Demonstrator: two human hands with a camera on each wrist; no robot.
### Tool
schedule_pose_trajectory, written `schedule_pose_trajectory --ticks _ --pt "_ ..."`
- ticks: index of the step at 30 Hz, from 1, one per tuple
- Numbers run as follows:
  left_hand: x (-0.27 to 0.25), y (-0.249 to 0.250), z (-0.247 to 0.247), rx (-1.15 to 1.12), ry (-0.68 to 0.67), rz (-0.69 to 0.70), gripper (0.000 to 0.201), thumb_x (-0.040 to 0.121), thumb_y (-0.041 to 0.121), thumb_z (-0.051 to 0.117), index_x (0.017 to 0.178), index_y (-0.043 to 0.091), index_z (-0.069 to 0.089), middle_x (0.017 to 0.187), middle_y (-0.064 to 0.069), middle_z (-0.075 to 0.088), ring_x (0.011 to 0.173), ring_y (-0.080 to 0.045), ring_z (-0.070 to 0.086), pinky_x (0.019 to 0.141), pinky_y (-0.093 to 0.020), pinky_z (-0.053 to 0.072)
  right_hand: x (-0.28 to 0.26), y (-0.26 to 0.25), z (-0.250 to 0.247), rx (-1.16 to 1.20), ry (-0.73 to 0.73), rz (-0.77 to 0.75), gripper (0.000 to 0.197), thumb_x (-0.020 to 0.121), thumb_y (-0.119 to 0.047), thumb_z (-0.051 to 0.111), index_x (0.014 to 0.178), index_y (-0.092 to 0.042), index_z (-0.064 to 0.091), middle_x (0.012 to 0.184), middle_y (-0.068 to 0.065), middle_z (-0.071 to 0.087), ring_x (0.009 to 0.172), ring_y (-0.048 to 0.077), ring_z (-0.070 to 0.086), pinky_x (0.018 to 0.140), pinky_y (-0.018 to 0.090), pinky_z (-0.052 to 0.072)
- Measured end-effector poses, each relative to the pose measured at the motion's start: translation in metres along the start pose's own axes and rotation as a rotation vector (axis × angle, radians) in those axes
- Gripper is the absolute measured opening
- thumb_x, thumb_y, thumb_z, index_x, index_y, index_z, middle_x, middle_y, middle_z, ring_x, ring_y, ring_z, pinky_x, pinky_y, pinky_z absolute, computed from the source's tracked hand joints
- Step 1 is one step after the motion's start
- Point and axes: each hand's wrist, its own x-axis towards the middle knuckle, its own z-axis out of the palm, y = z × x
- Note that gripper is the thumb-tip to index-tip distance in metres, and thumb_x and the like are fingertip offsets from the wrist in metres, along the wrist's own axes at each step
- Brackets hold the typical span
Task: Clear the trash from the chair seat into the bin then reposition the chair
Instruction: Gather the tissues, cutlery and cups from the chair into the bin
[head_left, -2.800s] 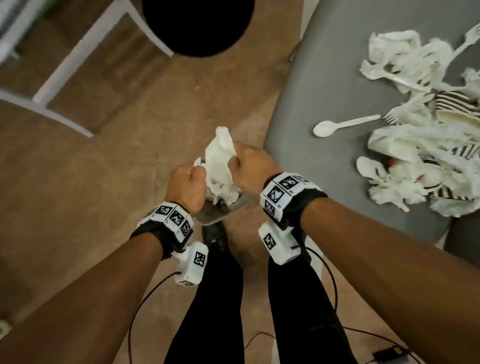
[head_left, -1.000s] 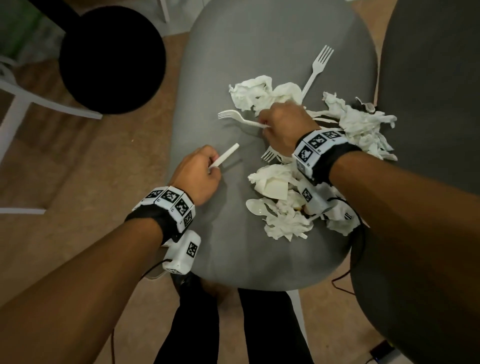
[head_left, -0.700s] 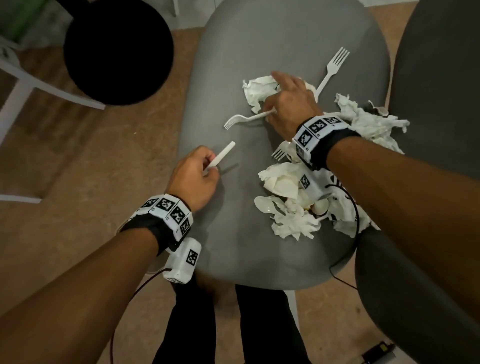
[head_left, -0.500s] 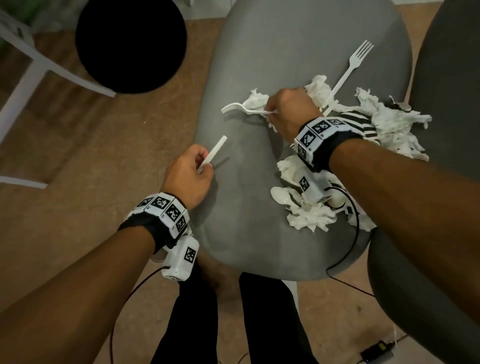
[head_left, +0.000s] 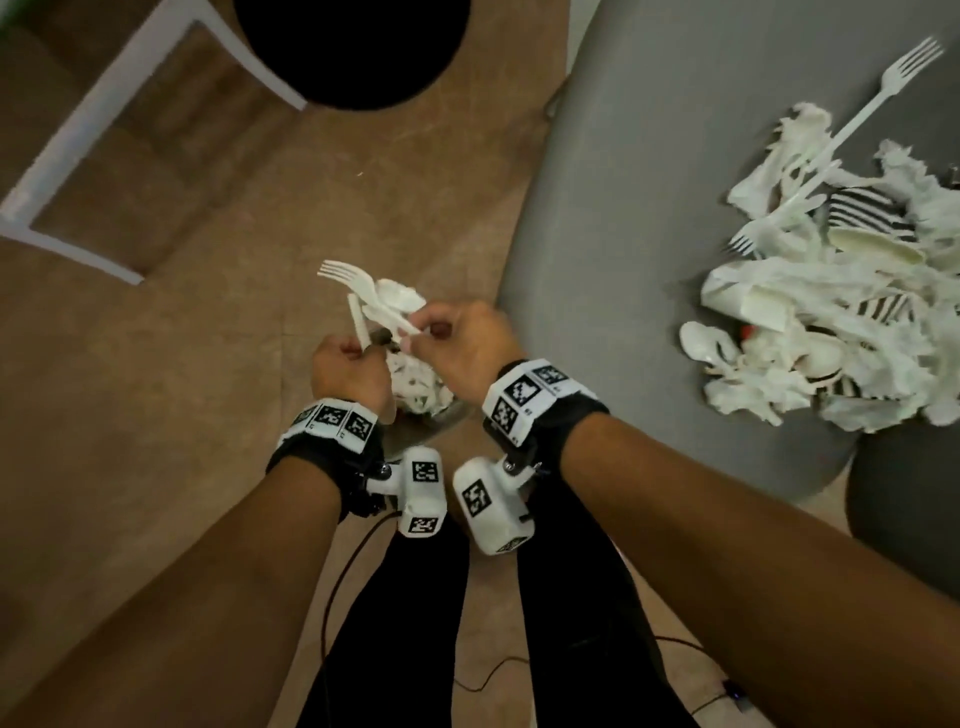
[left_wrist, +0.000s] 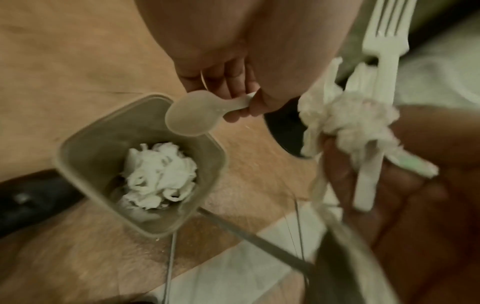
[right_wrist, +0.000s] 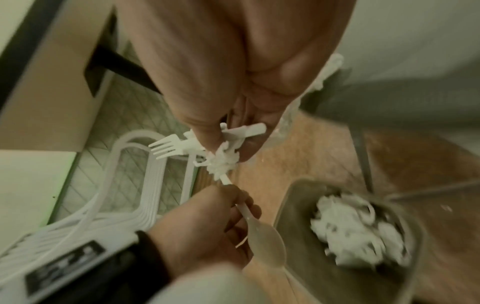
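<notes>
Over brown floor and bin (left_wrist: 140, 162): left hand (head_left: 349, 371) pinches spoon (left_wrist: 192, 116) handle, right hand (head_left: 467, 348) pinches fork (head_left: 349, 278) plus tissue (left_wrist: 345, 121); light, stiff plastic, likely slippery, best gripped mid-handle.

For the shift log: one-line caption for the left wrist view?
Left hand holds a spoon over the bin; right hand grips fork and tissue.

Over the open bin (left_wrist: 78, 156) the way down is only partly free: a spoon (left_wrist: 189, 114) hangs above one corner of its mouth, and crumpled paper (left_wrist: 158, 176) fills the bottom. On the grey seat (head_left: 623, 208) the near, left side lies bare; a heap of trash (head_left: 831, 312) crowds the right. Bare floor (head_left: 208, 364) spreads left of the bin.
</notes>
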Motion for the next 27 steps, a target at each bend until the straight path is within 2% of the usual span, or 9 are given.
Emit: schedule_pose_trajectory --ticks 2,5,9,13,15,18,22,25,27 --pt "0.014 -0.036 -0.017 -0.016 0.023 -0.101 0.023 0.078 0.023 0.063 0.097 0.011 0.068 0.093 -0.01 0.072 0.085 -0.033 0.067 0.073 -0.035 0.052 0.0 0.01 0.036 -0.04 -0.017 0.058 0.019 0.087 -0.021 0.074 0.106 -0.019 0.078 0.099 0.002 0.074 0.086 0.014 0.066 0.071 0.015 0.046" --pt "0.036 -0.084 -0.035 -0.03 -0.019 -0.198 0.018 0.069 0.025 0.06 0.083 0.014 0.064 0.086 -0.014 0.073 0.085 -0.034 0.071 0.078 -0.044 0.06 0.012 0.029 0.073 -0.154 -0.076 0.153 0.039 0.089 -0.025 0.072 0.127 -0.019 0.068 0.126 0.005 0.068 0.114 0.021 0.064 0.079 0.012 0.04" --pt "0.049 -0.107 -0.048 -0.007 -0.074 -0.195 0.006 0.079 0.016 0.062 0.084 0.019 0.062 0.091 -0.013 0.073 0.084 -0.032 0.071 0.076 -0.04 0.059 0.023 0.049 0.094 -0.451 -0.208 0.172 0.059 0.092 -0.033 0.068 0.146 -0.019 0.05 0.152 0.008 0.047 0.139 0.027 0.046 0.11 0.03 0.038" --pt "0.048 -0.106 -0.04 0.0 -0.138 -0.115 0.013 0.081 0.012 0.064 0.094 0.011 0.067 0.088 -0.01 0.073 0.08 -0.027 0.07 0.066 -0.03 0.053 0.02 0.056 0.09 -0.518 -0.218 0.194 0.047 0.096 -0.029 0.059 0.142 -0.024 0.054 0.146 0.005 0.055 0.132 0.026 0.053 0.104 0.028 0.043" --pt "0.042 -0.096 -0.033 -0.019 -0.211 -0.094 0.018 0.086 0.016 0.066 0.103 0.012 0.068 0.097 -0.009 0.074 0.084 -0.024 0.069 0.071 -0.031 0.053 0.017 0.055 0.084 -0.492 -0.211 0.182 0.043 0.096 -0.027 0.057 0.139 -0.025 0.057 0.143 0.003 0.058 0.129 0.025 0.055 0.104 0.029 0.045" --pt "0.034 -0.08 -0.024 0.009 -0.269 -0.058 0.034 0.092 0.019 0.062 0.124 0.011 0.064 0.114 -0.001 0.068 0.104 -0.019 0.063 0.087 -0.025 0.046 0.011 0.045 0.076 -0.463 -0.214 0.117 0.042 0.095 -0.026 0.058 0.137 -0.023 0.058 0.138 0.001 0.062 0.127 0.022 0.057 0.105 0.028 0.043" --pt "0.029 -0.061 -0.021 0.213 -0.343 0.0 0.024 0.089 0.021 0.06 0.107 0.012 0.072 0.109 -0.01 0.072 0.104 -0.031 0.064 0.086 -0.031 0.049 0.004 0.029 0.059 -0.358 -0.186 0.041 0.037 0.094 -0.023 0.059 0.131 -0.022 0.062 0.129 -0.001 0.068 0.12 0.02 0.062 0.104 0.03 0.047" --pt "0.021 -0.033 -0.019 0.287 -0.355 0.112 0.021 0.088 0.018 0.058 0.104 0.017 0.072 0.104 -0.006 0.072 0.1 -0.026 0.065 0.083 -0.029 0.049 -0.001 0.013 0.027 -0.249 -0.156 -0.025 0.032 0.095 -0.021 0.057 0.126 -0.022 0.064 0.117 -0.003 0.071 0.11 0.017 0.066 0.097 0.03 0.051" --pt "0.013 -0.005 -0.012 0.303 -0.338 0.202 0.016 0.088 0.015 0.057 0.091 0.023 0.071 0.096 -0.005 0.073 0.094 -0.026 0.067 0.082 -0.032 0.053 -0.005 0.003 -0.003 -0.183 -0.131 -0.069 0.031 0.095 -0.02 0.056 0.124 -0.022 0.064 0.11 -0.004 0.073 0.103 0.016 0.067 0.094 0.032 0.054"
